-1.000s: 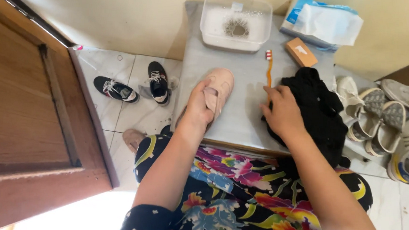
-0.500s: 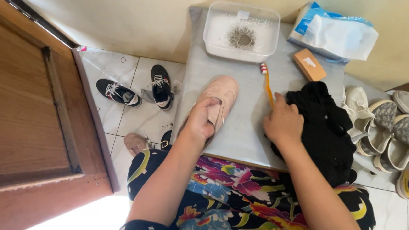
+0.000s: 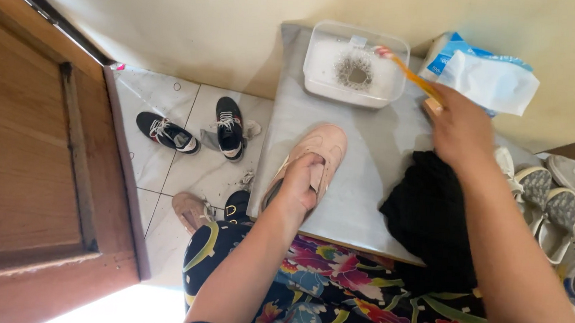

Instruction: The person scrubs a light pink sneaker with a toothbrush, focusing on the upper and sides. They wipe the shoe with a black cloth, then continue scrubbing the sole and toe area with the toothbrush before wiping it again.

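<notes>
Two hands work over a grey table (image 3: pixel 366 187) in the head view. The left hand (image 3: pixel 301 186) lies on a pale pink shoe (image 3: pixel 318 150) near the table's left edge, its fingers (image 3: pixel 314 167) clenched on the shoe's opening and pinning it to the surface. The right hand (image 3: pixel 462 126) is raised over the table's far right part, fingers closed round the handle of an orange toothbrush (image 3: pixel 408 72). The brush head reaches over the right rim of a white plastic tub (image 3: pixel 320 83), which stands at the table's far edge and holds white powder with a dark hollow in the middle. A black cloth (image 3: pixel 425 211) lies on the table's right side, below the right hand. A blue-and-white bag (image 3: pixel 485 77) sits at the far right corner. Left of the table, two black sneakers (image 3: pixel 195 131) lie on the tiled floor (image 3: pixel 199 175).
</notes>
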